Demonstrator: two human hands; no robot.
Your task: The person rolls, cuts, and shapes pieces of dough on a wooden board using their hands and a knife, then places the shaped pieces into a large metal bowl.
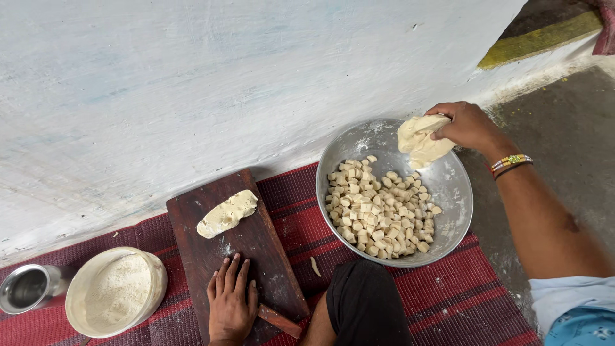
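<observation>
My right hand (466, 126) grips a soft lump of pale dough (419, 141) and holds it over the far rim of a round steel bowl (458, 192). Several small cut dough pieces (381, 210) fill the bowl's bottom. My left hand (230, 301) lies flat, fingers together, on the near end of a dark wooden board (256, 247). A flattened strip of dough (227, 213) rests on the board's far end, apart from the hand. A stray dough bit (316, 266) lies on the mat between board and bowl.
A white tub of flour (115, 291) and a small steel cup (25, 288) stand at the left on a red striped mat (448, 301). A whitewashed wall (224, 83) runs behind. My dark-clothed knee (365, 307) sits near the bowl. Grey floor (564, 128) lies to the right.
</observation>
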